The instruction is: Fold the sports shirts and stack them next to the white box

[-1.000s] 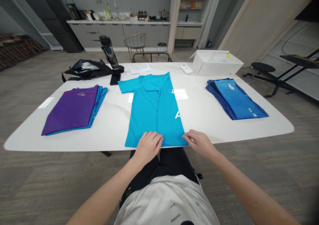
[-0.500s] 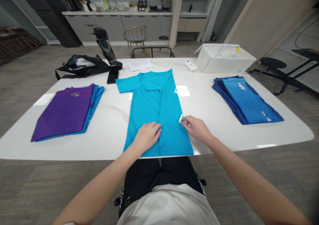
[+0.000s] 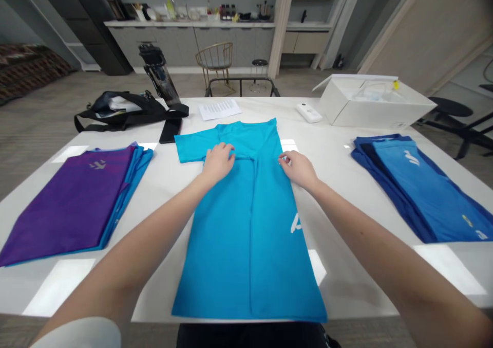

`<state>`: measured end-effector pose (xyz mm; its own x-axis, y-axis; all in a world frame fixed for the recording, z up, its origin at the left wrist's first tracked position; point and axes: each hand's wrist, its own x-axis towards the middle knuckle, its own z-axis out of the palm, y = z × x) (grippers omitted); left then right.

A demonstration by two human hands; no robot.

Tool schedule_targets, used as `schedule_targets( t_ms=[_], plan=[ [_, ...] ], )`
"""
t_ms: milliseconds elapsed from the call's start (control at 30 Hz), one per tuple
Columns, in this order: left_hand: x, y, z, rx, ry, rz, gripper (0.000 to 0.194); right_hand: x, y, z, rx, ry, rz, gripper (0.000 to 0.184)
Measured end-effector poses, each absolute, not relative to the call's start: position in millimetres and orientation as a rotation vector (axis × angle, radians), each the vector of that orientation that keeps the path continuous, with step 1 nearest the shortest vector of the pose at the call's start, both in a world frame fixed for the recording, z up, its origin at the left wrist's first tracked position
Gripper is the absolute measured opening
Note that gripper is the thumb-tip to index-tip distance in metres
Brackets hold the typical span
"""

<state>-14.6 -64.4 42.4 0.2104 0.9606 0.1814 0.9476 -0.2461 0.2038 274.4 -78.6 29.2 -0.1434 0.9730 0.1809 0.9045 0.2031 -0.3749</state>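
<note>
A turquoise short-sleeved T-shirt (image 3: 227, 235) lies flat on the table in front of me. Its right side is folded lengthwise over the middle, and one sleeve sticks out to the left. My left hand (image 3: 219, 163) rests on the upper chest beside that sleeve, fingers loosely bent and apart. At the folded right edge, below the shoulder, my right hand (image 3: 298, 169) has thumb and fingertips together on the fabric. A white logo (image 3: 296, 223) shows lower along that edge.
Folded purple and blue shirts (image 3: 73, 204) are stacked left; folded blue garments (image 3: 427, 183) lie right. Toward the back are a black bag (image 3: 123, 111), a bottle (image 3: 162, 75), a phone (image 3: 170, 130), a paper sheet (image 3: 219, 109), a small white device (image 3: 308, 112) and a white box (image 3: 377, 101).
Both hands have moved from the shirt's lower part up to its chest and right upper edge. The view has shifted forward, closer over the table.
</note>
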Motion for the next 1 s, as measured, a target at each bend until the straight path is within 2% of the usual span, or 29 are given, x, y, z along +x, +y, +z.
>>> schedule_targets(
  t_ms=[167,267,367,533,700,833,1000],
  plan=[
    [-22.0,30.0,41.9,2.257,2.170,0.344,0.043,270.2,40.0,23.2,-1.882,-1.884,0.210,0.042],
    [-25.2,57.0,32.4,2.216,2.193,0.216,0.045,271.4,92.5,15.0,-1.920,-1.857,0.245,0.053],
    [-27.2,65.5,21.4,2.258,2.167,0.196,0.039,273.6,123.5,5.6,-1.928,-1.918,0.243,0.052],
    [-31.1,71.3,22.5,2.228,2.131,0.334,0.033,276.8,141.6,-3.2,-1.908,-2.026,0.165,0.030],
    [-39.1,83.7,35.9,2.189,2.174,0.505,0.033,266.8,141.0,2.7,-1.849,-1.903,-0.055,0.029],
    [-57.8,85.0,28.8,2.177,2.263,0.338,0.035,250.0,135.4,6.6,-1.924,-1.965,-0.046,0.024],
    [-106.6,74.1,20.6,2.348,2.350,0.110,0.035,201.9,126.9,15.2,-1.793,-2.035,-0.120,0.030]
  ],
)
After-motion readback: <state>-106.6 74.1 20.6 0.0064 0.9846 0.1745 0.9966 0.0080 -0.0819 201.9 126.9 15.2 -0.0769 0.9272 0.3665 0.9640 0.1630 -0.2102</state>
